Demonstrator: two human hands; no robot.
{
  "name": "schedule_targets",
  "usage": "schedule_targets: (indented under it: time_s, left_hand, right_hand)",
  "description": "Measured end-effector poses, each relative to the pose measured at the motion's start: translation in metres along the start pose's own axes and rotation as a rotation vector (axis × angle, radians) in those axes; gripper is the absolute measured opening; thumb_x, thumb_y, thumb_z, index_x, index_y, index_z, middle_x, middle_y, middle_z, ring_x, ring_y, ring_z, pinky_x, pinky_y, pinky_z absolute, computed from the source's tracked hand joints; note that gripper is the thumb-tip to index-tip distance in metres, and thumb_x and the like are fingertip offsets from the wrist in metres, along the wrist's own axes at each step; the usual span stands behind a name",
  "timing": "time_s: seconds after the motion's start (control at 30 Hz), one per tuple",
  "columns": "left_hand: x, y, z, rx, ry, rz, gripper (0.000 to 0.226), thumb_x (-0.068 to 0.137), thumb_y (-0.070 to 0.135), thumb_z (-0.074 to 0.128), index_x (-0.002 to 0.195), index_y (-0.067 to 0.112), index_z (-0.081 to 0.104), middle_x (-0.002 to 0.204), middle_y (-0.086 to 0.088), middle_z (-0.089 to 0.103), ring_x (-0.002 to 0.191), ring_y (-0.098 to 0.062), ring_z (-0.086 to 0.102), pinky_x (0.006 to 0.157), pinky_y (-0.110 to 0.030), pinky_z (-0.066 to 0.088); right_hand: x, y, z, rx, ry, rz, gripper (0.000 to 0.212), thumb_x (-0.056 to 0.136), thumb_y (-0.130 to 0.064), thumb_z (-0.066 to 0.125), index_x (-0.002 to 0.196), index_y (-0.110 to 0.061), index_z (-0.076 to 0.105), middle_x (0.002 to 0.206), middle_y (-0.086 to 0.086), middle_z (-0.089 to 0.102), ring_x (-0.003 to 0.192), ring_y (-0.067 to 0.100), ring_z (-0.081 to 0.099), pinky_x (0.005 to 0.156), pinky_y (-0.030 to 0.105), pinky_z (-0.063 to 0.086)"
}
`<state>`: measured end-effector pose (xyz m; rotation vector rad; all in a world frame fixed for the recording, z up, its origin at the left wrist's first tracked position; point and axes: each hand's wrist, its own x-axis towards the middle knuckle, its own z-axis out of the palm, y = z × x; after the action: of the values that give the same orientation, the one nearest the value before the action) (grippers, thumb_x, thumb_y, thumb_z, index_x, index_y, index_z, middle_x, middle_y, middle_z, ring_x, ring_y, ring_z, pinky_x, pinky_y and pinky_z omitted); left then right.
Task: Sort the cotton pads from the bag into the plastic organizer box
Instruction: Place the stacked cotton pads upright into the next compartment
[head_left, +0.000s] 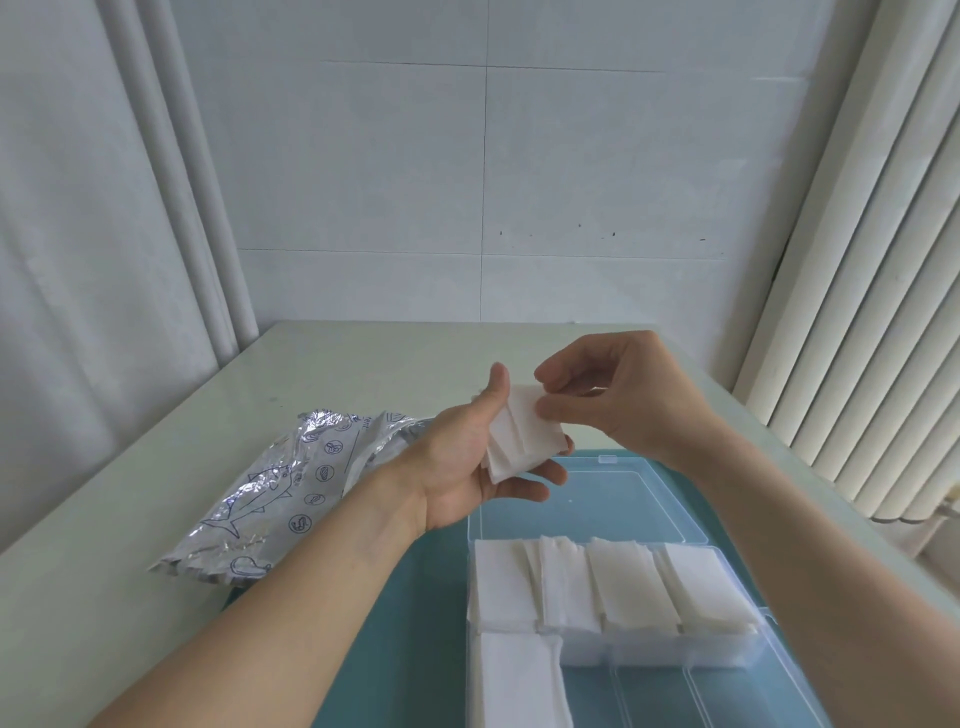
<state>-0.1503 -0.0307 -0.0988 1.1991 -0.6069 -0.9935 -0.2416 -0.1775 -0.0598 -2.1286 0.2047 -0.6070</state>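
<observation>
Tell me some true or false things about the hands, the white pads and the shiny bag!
1. The left hand holds a small stack of cotton pads. True.
2. The right hand rests flat on the table. False: it is raised, pinching at the held pads.
3. The silver bag lies left of the organizer box. True.
4. The box has no pads in it. False: the far row is filled and one near compartment too.
5. The box's clear lid is shut. False: it lies open behind the box.
</observation>
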Motion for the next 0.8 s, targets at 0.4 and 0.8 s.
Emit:
schedule_targets:
  time_s: [0.4,0.8]
  left_hand:
    - [-0.001,0.006,-0.002,-0.054,-0.123,-0.047,0.083,0.086,0.083,0.024,0.095,0.011,0.064,0.087,-0.020,0.067,0.069,-0.034,0.065,0.053,-0.031,0.048]
    - [-0.002,0.005,0.003,-0.219,-0.044,-0.006,0.022,0.077,0.015,0.064,0.099,0.012,0.065,0.086,-0.008,0.068,0.081,-0.028,0.070,0.073,-0.038,0.055]
  right_hand:
    - [-0.002,0.001,0.011,0.380,0.010,0.074,0.015,0.075,0.003,0.082,0.084,-0.006,0.074,0.073,0.005,0.071,0.061,0.021,0.064,0.065,0.029,0.056]
    - [-0.006,-0.007,0.002,-0.326,-0.348,-0.093,0.106,0.058,-0.037,0.096,0.147,-0.041,0.039,0.139,-0.022,0.045,0.126,-0.002,0.044,0.093,0.016,0.048]
